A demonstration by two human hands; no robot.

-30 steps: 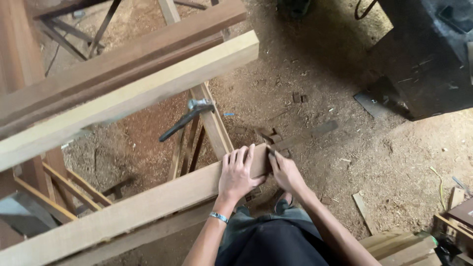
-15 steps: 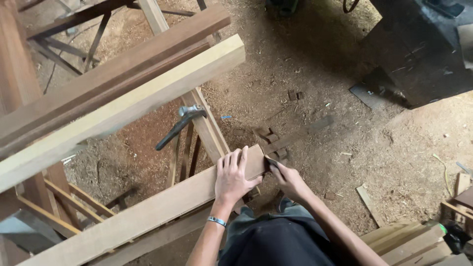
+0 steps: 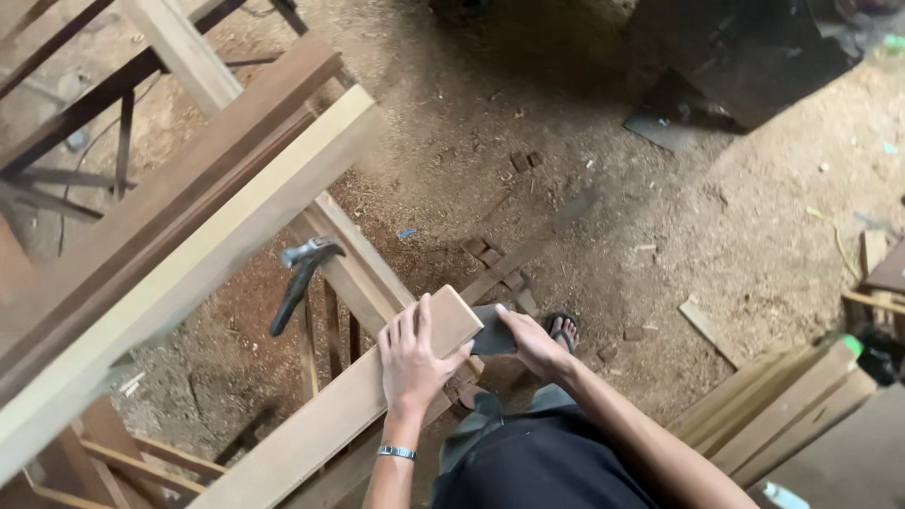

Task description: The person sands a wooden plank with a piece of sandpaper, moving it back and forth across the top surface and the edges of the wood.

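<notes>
A: Left hand [image 3: 412,358]?
B: Flat on the end of the pale plank [image 3: 330,415], fingers slightly spread, thumb hooked over the edge.
A: Right hand [image 3: 530,341]?
B: Fingers closed around a dark flat block [image 3: 489,332], pressed to the plank's end face.
A: Plank position?
B: Lying slantwise on the wooden frame [image 3: 353,273]; hammer [image 3: 300,278] resting nearby, untouched. Sandalled foot [image 3: 562,330] on sawdust floor [image 3: 613,207].

Pale tan plank [image 3: 330,415] is showing faint straight grain under the left hand [image 3: 412,358]; the right hand [image 3: 533,341] is pressing a dark grey sheet [image 3: 492,332]. Silver wristband [image 3: 396,452], black-handled hammer [image 3: 300,281], reddish-brown beam [image 3: 189,188], and brown sawdust floor [image 3: 584,188] are surrounding them.
</notes>
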